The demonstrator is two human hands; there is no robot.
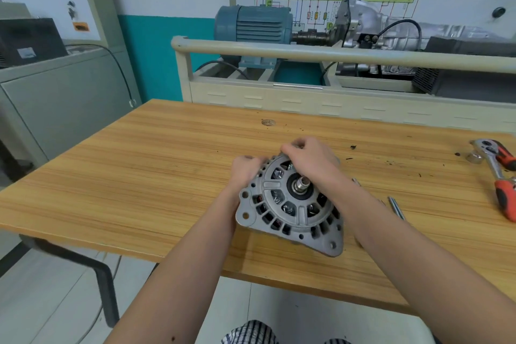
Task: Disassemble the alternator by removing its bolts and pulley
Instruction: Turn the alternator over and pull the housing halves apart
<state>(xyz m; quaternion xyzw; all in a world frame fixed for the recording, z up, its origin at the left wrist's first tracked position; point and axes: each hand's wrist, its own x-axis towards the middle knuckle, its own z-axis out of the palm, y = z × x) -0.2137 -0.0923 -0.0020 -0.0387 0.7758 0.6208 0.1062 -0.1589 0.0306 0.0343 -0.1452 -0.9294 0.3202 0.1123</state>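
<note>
Right now the alternator (290, 204) sits near the front middle of the wooden tabletop (139, 165), its vented front housing tilted up toward the camera. Its threaded shaft (303, 184) stands bare at the centre, with no pulley on it. The left hand (247, 169) grips the upper left edge of the housing, fingers curled over the rim. The right hand (307, 158) reaches across the top of the body, its fingers curled at the far upper edge; whether they pinch a bolt or only the casing I cannot tell, since the fingertips are blurred. The right forearm crosses the right side of the housing and hides it.

Just beside the right forearm lie long thin bolts (396, 207) on the wood. Well apart, at the right edge of the tabletop, rests a ratchet wrench (494, 159) with an orange and black handle, a small socket (473, 157) touching its head. A second orange-handled tool (506, 198) lies near it. Dark specks of dirt are scattered on the wood behind the alternator. A blue electric motor (252, 25) stands on the training rig beyond.
</note>
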